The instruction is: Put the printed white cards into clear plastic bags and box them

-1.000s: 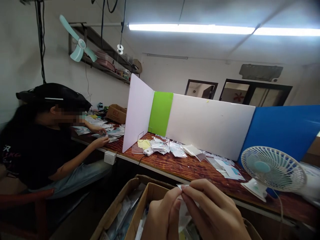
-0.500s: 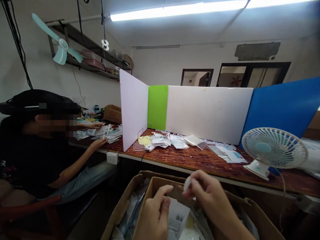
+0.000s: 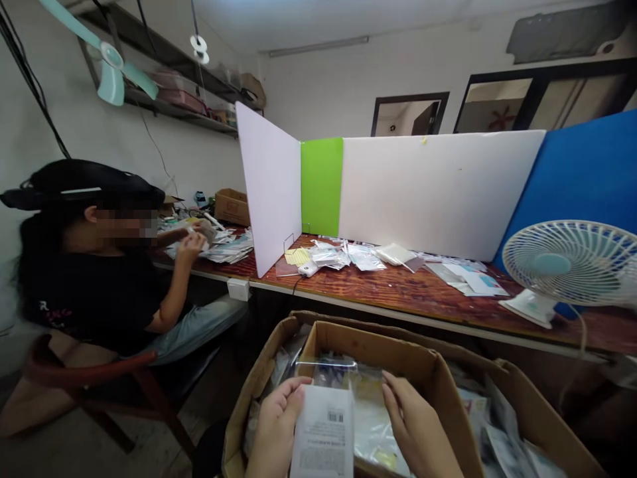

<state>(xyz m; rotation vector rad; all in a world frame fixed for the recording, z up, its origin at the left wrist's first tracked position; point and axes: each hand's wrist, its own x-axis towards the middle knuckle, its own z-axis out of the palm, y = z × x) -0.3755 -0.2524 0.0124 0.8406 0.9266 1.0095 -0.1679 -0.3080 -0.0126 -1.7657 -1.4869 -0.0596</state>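
Note:
My left hand [image 3: 276, 425] and my right hand [image 3: 413, 425] are apart, low over an open cardboard box [image 3: 368, 348]. Between them is a clear plastic bag [image 3: 368, 405], its top edge stretched across the box opening. A white printed card with a barcode [image 3: 322, 431] stands upright at the bag's left side, next to my left fingers. My right fingers rest on the bag's right side. Loose packets [image 3: 497, 425] fill the box around and below my hands, and the box's lower part is partly hidden by them.
A seated co-worker [image 3: 94, 265] handles papers at a wood-grain bench [image 3: 398, 299]. White, green and blue partition panels [image 3: 438, 192] stand along it, with scattered packets and a white desk fan [image 3: 567, 265] on top. A cardboard carton [image 3: 231, 207] sits further left.
My hands have moved down and apart, from pinching a small white piece to holding the bag and card. The view has tilted lower. The co-worker's hands have risen from the papers.

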